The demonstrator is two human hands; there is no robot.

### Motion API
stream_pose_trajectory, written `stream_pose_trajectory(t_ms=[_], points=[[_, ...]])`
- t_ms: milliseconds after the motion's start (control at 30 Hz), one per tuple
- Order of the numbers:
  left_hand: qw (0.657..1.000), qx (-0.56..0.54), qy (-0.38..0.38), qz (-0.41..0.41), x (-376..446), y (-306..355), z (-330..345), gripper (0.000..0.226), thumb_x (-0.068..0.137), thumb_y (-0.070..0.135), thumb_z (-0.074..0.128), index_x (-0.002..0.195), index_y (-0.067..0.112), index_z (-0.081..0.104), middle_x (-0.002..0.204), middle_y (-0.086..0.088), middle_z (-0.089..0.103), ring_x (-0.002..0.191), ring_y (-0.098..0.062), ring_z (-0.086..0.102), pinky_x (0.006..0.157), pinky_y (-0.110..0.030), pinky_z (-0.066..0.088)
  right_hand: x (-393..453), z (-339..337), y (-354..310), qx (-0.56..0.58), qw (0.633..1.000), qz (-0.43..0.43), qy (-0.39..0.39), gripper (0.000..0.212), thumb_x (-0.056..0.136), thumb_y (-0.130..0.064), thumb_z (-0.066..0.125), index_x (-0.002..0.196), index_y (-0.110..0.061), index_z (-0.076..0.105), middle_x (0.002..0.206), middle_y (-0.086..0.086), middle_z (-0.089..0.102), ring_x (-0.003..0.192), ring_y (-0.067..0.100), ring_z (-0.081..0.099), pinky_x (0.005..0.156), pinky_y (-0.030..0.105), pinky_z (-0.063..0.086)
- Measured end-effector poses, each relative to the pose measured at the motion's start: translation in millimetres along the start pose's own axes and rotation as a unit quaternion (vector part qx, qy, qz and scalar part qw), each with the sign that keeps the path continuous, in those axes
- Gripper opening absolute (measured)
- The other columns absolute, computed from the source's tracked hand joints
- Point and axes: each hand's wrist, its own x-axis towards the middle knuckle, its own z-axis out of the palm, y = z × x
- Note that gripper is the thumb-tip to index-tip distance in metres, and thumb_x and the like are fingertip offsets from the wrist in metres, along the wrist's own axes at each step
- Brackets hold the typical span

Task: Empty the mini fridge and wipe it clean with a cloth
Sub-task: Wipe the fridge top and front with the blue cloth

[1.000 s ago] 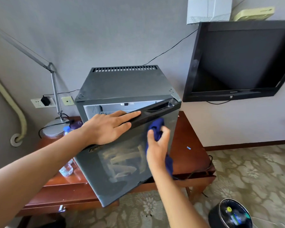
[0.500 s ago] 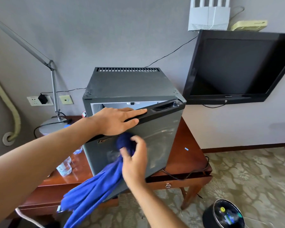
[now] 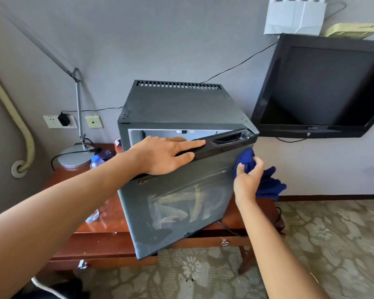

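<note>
A dark grey mini fridge (image 3: 177,104) stands on a reddish wooden table (image 3: 99,240). Its door (image 3: 181,203) hangs partly open toward me, showing a strip of white interior at the top. My left hand (image 3: 166,154) lies flat on the door's black top edge, fingers pointing right. My right hand (image 3: 247,180) grips a bunched blue cloth (image 3: 266,180) and presses it against the door's upper right corner, below the recessed handle (image 3: 229,138). The cloth's loose end trails to the right of the hand.
On the table left of the fridge are a clear water bottle (image 3: 95,162) and a desk lamp (image 3: 76,156) with its cord. A black TV (image 3: 320,87) hangs on the wall at right. Wall sockets (image 3: 59,121) sit behind. Patterned carpet lies below.
My right hand has swept the cloth from the door's upper left, under my left hand, across to its upper right corner. The left hand has stayed on the door's top edge.
</note>
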Motion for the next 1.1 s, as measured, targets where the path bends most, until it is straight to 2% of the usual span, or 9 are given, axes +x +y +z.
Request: stream_pose_trajectory(t_ms=[133, 233, 367, 500, 600, 733, 833, 967, 1100], points=[[1.000, 0.012, 0.005, -0.008, 0, 0, 0, 0.045, 0.104, 0.065, 0.016, 0.146, 0.076, 0.004, 0.164, 0.020, 0.031, 0.141, -0.023, 0.048, 0.106, -0.044, 0.042, -91, 27, -19, -0.002, 0.993, -0.113, -0.043, 0.038, 0.088, 0.005, 0.064, 0.121, -0.010, 0.053, 0.119, 0.001, 0.049, 0.112, 0.017, 0.049, 0.102, 0.022, 0.034], [1.000, 0.018, 0.015, -0.011, 0, 1, 1, 0.046, 0.104, 0.063, 0.020, 0.148, 0.073, 0.008, 0.161, 0.019, 0.036, 0.140, -0.023, 0.049, 0.105, -0.044, 0.042, -159, 46, -33, 0.014, 0.974, -0.197, -0.107, 0.046, 0.075, 0.014, 0.067, 0.111, -0.013, 0.059, 0.116, 0.002, 0.051, 0.111, 0.019, 0.053, 0.101, 0.026, 0.039], [1.000, 0.018, 0.020, -0.016, 1, 0, 3, 0.046, 0.105, 0.062, 0.021, 0.149, 0.070, 0.012, 0.157, 0.019, 0.040, 0.137, -0.023, 0.051, 0.100, -0.042, 0.042, -211, 66, -36, 0.011, 0.965, -0.225, -0.135, 0.043, 0.081, 0.001, 0.064, 0.116, -0.024, 0.060, 0.127, 0.006, 0.053, 0.120, 0.023, 0.056, 0.103, 0.032, 0.043], [0.999, 0.021, 0.018, -0.019, 3, -1, 4, 0.046, 0.104, 0.062, 0.020, 0.149, 0.071, 0.012, 0.160, 0.018, 0.038, 0.141, -0.023, 0.048, 0.105, -0.043, 0.039, -234, 77, -5, -0.068, 0.930, -0.328, -0.151, 0.032, 0.090, -0.018, 0.061, 0.122, -0.022, 0.058, 0.129, 0.017, 0.060, 0.115, 0.030, 0.061, 0.096, 0.035, 0.049], [0.999, 0.013, 0.014, -0.025, 4, -4, 3, 0.046, 0.105, 0.062, 0.021, 0.148, 0.072, 0.012, 0.162, 0.017, 0.036, 0.144, -0.022, 0.044, 0.108, -0.042, 0.036, -248, 83, 23, -0.133, 0.922, -0.306, -0.197, 0.033, 0.086, -0.025, 0.059, 0.119, -0.026, 0.057, 0.125, 0.011, 0.063, 0.106, 0.026, 0.064, 0.086, 0.035, 0.053], [1.000, 0.005, 0.011, -0.025, 6, -7, 0, 0.045, 0.105, 0.061, 0.023, 0.148, 0.072, 0.014, 0.164, 0.015, 0.035, 0.147, -0.017, 0.040, 0.110, -0.038, 0.034, -257, 84, 73, -0.232, 0.902, -0.193, -0.310, 0.027, 0.074, -0.025, 0.056, 0.099, -0.032, 0.050, 0.102, -0.003, 0.059, 0.080, 0.029, 0.065, 0.058, 0.035, 0.050], [1.000, 0.005, 0.011, -0.024, 5, -6, 1, 0.046, 0.105, 0.061, 0.023, 0.149, 0.071, 0.014, 0.165, 0.013, 0.034, 0.150, -0.017, 0.036, 0.112, -0.039, 0.032, -256, 76, 93, -0.247, 0.899, -0.083, -0.352, 0.036, 0.073, -0.013, 0.061, 0.099, -0.032, 0.045, 0.098, -0.005, 0.059, 0.084, 0.028, 0.065, 0.066, 0.037, 0.047], [1.000, 0.003, 0.011, -0.022, 5, -8, 2, 0.046, 0.105, 0.061, 0.022, 0.149, 0.071, 0.013, 0.164, 0.012, 0.035, 0.150, -0.020, 0.036, 0.113, -0.043, 0.033, -253, 70, 55, -0.158, 0.947, -0.103, -0.259, 0.038, 0.075, -0.006, 0.071, 0.099, -0.033, 0.058, 0.099, -0.008, 0.059, 0.081, 0.017, 0.061, 0.073, 0.036, 0.049], [1.000, 0.004, 0.014, -0.025, 5, -7, 2, 0.046, 0.104, 0.062, 0.022, 0.148, 0.072, 0.013, 0.163, 0.014, 0.036, 0.147, -0.021, 0.040, 0.111, -0.043, 0.034, -216, 72, -19, -0.026, 0.972, -0.207, -0.105, 0.033, 0.077, -0.001, 0.074, 0.103, -0.020, 0.070, 0.104, 0.002, 0.061, 0.088, 0.011, 0.057, 0.080, 0.017, 0.043]])
